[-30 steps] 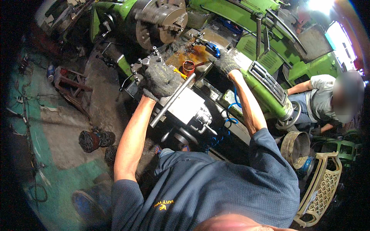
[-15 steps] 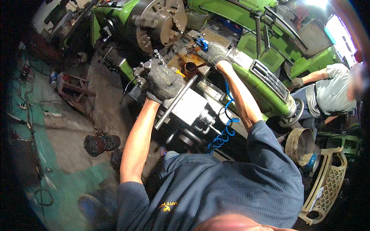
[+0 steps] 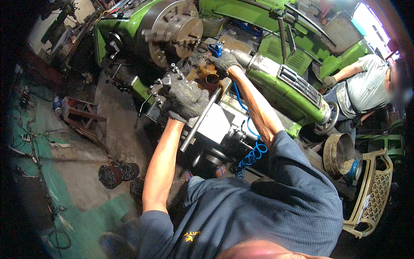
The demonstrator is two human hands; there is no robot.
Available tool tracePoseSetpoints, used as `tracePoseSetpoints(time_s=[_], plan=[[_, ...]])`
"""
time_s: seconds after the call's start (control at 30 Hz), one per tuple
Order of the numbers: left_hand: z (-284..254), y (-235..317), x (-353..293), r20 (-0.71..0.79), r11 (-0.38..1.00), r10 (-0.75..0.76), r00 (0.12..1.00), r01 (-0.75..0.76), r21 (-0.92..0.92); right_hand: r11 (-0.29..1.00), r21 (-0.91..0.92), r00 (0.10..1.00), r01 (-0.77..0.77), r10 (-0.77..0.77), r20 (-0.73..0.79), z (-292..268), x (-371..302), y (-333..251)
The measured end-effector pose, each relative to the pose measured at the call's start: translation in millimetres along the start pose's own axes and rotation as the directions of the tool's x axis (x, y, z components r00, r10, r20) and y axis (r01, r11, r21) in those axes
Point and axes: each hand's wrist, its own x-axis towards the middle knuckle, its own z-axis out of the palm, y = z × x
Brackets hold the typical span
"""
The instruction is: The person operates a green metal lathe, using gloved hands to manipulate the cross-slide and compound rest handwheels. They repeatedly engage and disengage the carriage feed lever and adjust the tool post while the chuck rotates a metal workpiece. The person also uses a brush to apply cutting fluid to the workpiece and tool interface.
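My right hand (image 3: pixel 224 63), in a dark knit glove, is closed around a blue air blow gun (image 3: pixel 214 49). The gun's thin nozzle reaches toward the jaws of the lathe chuck (image 3: pixel 171 32). A blue coiled hose (image 3: pixel 254 154) hangs below my right forearm. My left hand (image 3: pixel 188 98), also gloved, lies over the near side of the tool post (image 3: pixel 167 82); its fingers are blurred and partly hidden. Between my hands a small round can (image 3: pixel 212 79) stands on the brown, oily area of the lathe. Part of the chuck's edge looks smeared, as if turning.
The green tailstock (image 3: pixel 284 84) with its handwheel (image 3: pixel 330 117) extends to the right. A person (image 3: pixel 366 84) stands beyond it. At lower right are a round metal drum (image 3: pixel 337 154) and a beige plastic chair (image 3: pixel 373 190). A rusty metal frame (image 3: pixel 82 114) sits on the left floor.
My right hand has drawn the blow gun a little leftward, nearer the chuck. My left hand stays by the tool post. The whole view has shifted slightly.
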Motion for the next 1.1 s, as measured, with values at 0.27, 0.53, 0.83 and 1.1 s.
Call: tracePoseSetpoints(time_s=[0.27, 0.53, 0.83, 1.1], plan=[[-4, -2, 6, -0.067, 0.989, 0.144, 0.987, -0.141, 0.047, 0.998, 0.007, 0.998, -0.062, 0.062, -0.001, 17, 18, 9], [6, -8, 9, -0.035, 0.979, 0.204, 0.978, -0.204, 0.009, 0.987, -0.109, 0.990, -0.118, 0.109, -0.085, 22, 24, 7], [-3, -7, 8, -0.139, 0.961, 0.274, 0.952, -0.275, 0.010, 0.957, 0.285, 0.995, -0.049, 0.071, -0.068, 25, 11, -1], [-3, -5, 10, -0.111, 0.955, 0.295, 0.949, -0.298, -0.011, 0.993, 0.092, 0.994, -0.070, 0.077, -0.076, -41, -170, -11]])
